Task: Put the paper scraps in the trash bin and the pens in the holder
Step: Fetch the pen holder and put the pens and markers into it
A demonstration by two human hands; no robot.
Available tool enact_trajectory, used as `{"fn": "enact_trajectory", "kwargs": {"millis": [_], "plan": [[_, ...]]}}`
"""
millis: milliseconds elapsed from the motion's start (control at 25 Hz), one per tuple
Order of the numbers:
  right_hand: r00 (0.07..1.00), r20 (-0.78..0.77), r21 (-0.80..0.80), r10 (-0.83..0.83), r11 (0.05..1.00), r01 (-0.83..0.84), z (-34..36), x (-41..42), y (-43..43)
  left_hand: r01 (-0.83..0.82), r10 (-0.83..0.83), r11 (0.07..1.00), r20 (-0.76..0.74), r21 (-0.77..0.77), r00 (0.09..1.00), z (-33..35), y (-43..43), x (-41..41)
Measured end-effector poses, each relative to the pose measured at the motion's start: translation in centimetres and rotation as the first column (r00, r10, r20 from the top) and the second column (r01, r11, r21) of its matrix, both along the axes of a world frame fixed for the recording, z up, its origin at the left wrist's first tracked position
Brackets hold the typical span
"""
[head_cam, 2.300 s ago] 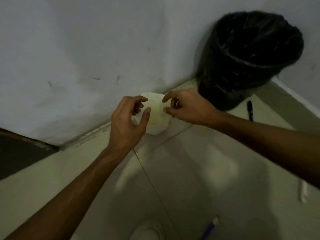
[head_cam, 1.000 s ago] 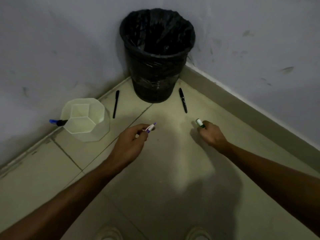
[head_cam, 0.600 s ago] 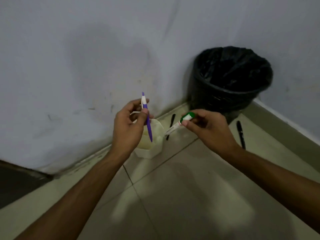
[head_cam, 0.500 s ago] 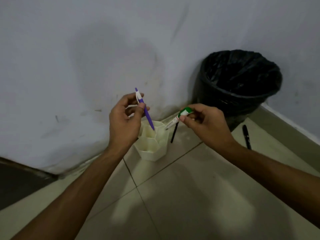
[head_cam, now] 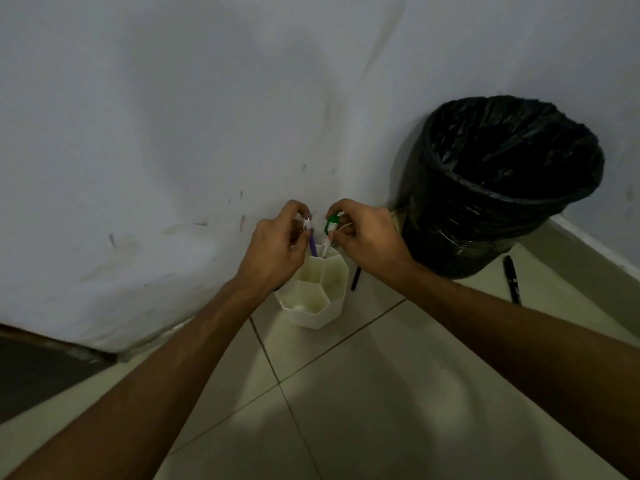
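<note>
A cream pen holder (head_cam: 311, 315) with honeycomb compartments stands on the tiled floor against the wall. My left hand (head_cam: 273, 251) pinches a purple-and-white pen (head_cam: 311, 237) upright, its tip down inside a rear compartment. My right hand (head_cam: 367, 237) grips a green-and-white pen (head_cam: 329, 230), tip also dipping into the holder's back edge. A black trash bin (head_cam: 498, 188) with a black liner stands in the corner to the right. One black pen (head_cam: 356, 277) lies on the floor between holder and bin, partly hidden. Another black pen (head_cam: 512, 278) lies right of the bin.
White walls meet in the corner behind the bin, with a skirting strip (head_cam: 588, 251) along the right wall. A dark threshold (head_cam: 34, 368) shows at the lower left. Pale floor tiles stretch toward me.
Both hands have lowered the two pens from above the holder until their tips sit inside it. The view has shifted slightly closer to the holder.
</note>
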State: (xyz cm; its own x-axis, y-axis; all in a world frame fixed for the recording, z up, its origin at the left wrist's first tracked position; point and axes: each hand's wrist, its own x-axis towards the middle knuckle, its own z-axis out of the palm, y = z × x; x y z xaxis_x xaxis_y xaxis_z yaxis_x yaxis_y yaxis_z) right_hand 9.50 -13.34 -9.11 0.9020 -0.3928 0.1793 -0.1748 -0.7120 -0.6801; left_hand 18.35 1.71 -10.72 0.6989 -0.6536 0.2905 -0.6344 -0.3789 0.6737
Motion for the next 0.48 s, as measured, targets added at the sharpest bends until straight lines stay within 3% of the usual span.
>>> {"fn": "enact_trajectory", "kwargs": {"millis": [240,360,480], "plan": [[0.979,-0.194,-0.062,0.056,0.996,-0.069,-1.8,0.2,0.0,0.004,-0.005,0.983,0.009,0.181,1.000,-1.3,0.2,0.4],[0.975,-0.216,-0.068,0.058,0.995,-0.075,-1.3,-0.7,-0.5,-0.020,0.012,0.956,0.030,0.293,0.999,-1.2,0.4,0.7],[0.981,-0.189,-0.059,0.050,0.996,-0.062,-0.1,-3.3,-2.1,-0.064,0.041,0.969,0.101,0.240,0.994,0.0,0.3,-0.2]]}}
